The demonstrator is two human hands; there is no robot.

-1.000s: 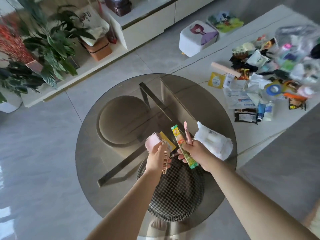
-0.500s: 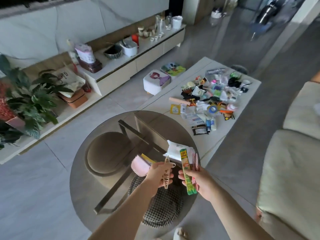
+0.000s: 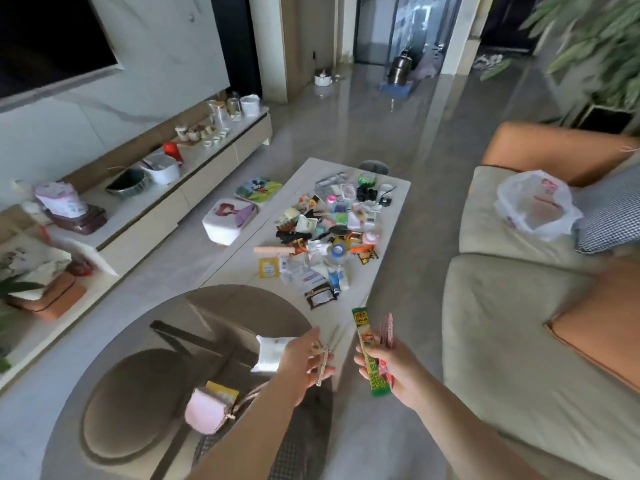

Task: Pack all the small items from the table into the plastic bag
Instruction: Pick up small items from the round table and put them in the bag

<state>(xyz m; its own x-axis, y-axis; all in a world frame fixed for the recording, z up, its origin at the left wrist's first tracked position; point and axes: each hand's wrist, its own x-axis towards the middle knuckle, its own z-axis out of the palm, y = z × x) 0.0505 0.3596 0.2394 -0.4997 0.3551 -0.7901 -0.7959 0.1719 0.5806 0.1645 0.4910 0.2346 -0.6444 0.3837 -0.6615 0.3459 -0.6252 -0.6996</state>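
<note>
While the plastic bag [image 3: 533, 206] sits open-mouthed on the sofa [image 3: 502, 323] at right, well apart from both hands, the small items [image 3: 329, 233] lie heaped on the long white worktop [image 3: 394, 202] ahead. Left hand [image 3: 304, 365], grip pinched on a gold hair claw [image 3: 323, 362], hovers over the near edge of the round glass worktop [image 3: 114, 327]. Right hand [image 3: 394, 372], grip clamped on a green stick sachet [image 3: 369, 355] and a pink stick sachet [image 3: 387, 332] behind it, both upright, is just beside the left hand, not touching. White tissue pack [image 3: 270, 353] lies on the glass, partly hidden by the left hand. Pink pouch [image 3: 204, 414] with a yellow packet [image 3: 221, 393] touching its far side lies on the glass nearer the left forearm. Checked cushion [image 3: 609, 209] is just beside the bag. Two small stools [image 3: 230, 220] stand on the floor left of the white worktop. TV cabinet [image 3: 180, 181] along the left wall carries cups and jars.
</note>
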